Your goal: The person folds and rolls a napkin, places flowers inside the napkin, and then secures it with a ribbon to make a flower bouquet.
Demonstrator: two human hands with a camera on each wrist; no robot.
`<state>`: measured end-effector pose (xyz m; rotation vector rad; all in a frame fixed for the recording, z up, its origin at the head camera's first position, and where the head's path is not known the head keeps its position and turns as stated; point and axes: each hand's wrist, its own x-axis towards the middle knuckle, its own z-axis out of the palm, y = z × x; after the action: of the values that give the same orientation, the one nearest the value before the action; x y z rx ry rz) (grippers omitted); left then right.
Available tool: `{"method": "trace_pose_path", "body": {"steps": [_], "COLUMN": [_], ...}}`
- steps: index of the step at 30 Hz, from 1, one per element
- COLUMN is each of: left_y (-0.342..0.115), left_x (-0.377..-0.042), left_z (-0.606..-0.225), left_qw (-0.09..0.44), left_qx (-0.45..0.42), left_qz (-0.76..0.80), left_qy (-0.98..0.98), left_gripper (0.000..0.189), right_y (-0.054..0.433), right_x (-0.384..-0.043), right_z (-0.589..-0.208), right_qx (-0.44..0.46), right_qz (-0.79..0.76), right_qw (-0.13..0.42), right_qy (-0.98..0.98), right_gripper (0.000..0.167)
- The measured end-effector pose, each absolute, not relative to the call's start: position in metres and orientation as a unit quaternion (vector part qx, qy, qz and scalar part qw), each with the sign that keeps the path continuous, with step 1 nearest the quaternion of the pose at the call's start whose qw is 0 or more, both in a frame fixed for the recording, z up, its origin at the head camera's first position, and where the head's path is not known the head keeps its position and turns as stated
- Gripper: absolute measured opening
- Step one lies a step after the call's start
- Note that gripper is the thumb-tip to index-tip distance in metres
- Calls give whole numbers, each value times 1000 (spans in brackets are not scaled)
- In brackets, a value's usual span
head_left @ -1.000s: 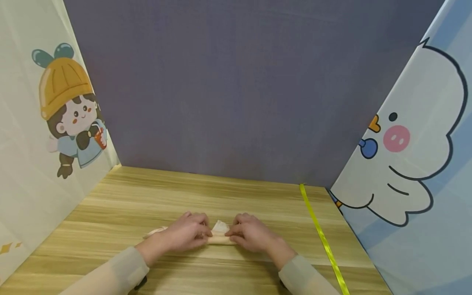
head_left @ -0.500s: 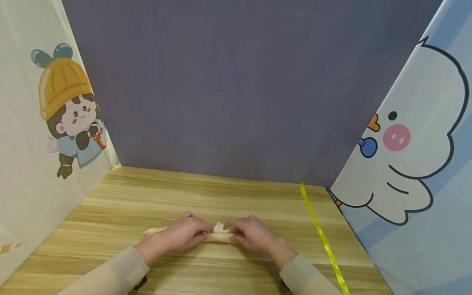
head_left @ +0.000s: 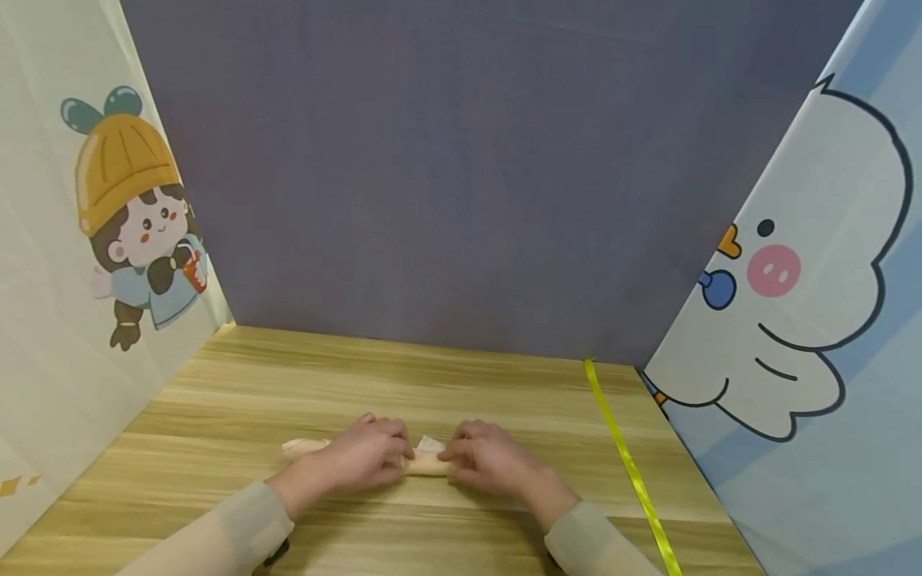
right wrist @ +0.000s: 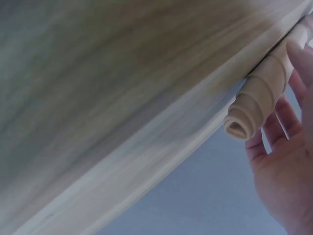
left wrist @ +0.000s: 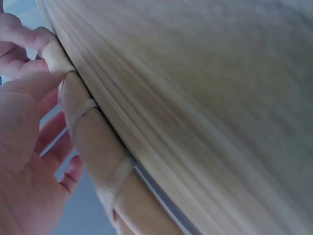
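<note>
A beige rolled cloth (head_left: 428, 463) lies crosswise on the wooden table, with a pale pointed flap (head_left: 430, 443) sticking out behind its middle. My left hand (head_left: 366, 456) grips the roll left of that flap, and the roll's left end shows past the wrist. Just right of the flap my right hand (head_left: 491, 458) pinches the roll between thumb and fingers. In the left wrist view the rolled cloth (left wrist: 100, 142) shows overlapping edges wound around it. Seen from the right wrist, its end is a spiral of layers, with the thumb in front and fingers behind.
The wooden table (head_left: 346, 368) reaches back to a dark grey-purple panel (head_left: 432, 176). A yellow strip (head_left: 627, 456) runs front to back on the right. Printed cartoon sheets (head_left: 792, 320) stand at both sides.
The right fingers reached onto the flap half a second ago and now lie back on the roll. Less of the flap shows than one second ago. The left hand has barely shifted.
</note>
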<state>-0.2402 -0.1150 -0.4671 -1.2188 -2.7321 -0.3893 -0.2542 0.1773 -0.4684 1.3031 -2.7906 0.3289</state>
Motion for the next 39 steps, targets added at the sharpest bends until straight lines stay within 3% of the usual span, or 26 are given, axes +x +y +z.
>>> {"method": "trace_pose_path", "body": {"steps": [3, 10, 18, 25, 30, 39], "left_y": [-114, -114, -116, -113, -110, -111], "left_x": [-241, -241, -241, -242, -242, -246], "left_z": [-468, -469, -471, -469, -468, -473], "left_qw": [73, 82, 79, 81, 80, 72], "left_qx": [-409, -408, -410, -403, -403, -403], "left_qz": [-115, -134, -166, -129, -114, -149], "left_qy": [-902, -900, -893, -902, -905, -900], "left_gripper": [20, 12, 18, 12, 18, 18], "right_y": [176, 176, 179, 179, 178, 176], "right_x": [-253, -255, -255, -253, -253, -254], "right_z": [-469, -469, -470, -469, -472, -469], "right_qx": [429, 446, 393, 400, 410, 406], "right_qz": [100, 96, 169, 121, 107, 113], "right_qw": [40, 52, -15, 19, 39, 17], "right_qy": [-897, -888, -904, -908, -905, -907], "right_gripper": [29, 21, 17, 17, 27, 26]}}
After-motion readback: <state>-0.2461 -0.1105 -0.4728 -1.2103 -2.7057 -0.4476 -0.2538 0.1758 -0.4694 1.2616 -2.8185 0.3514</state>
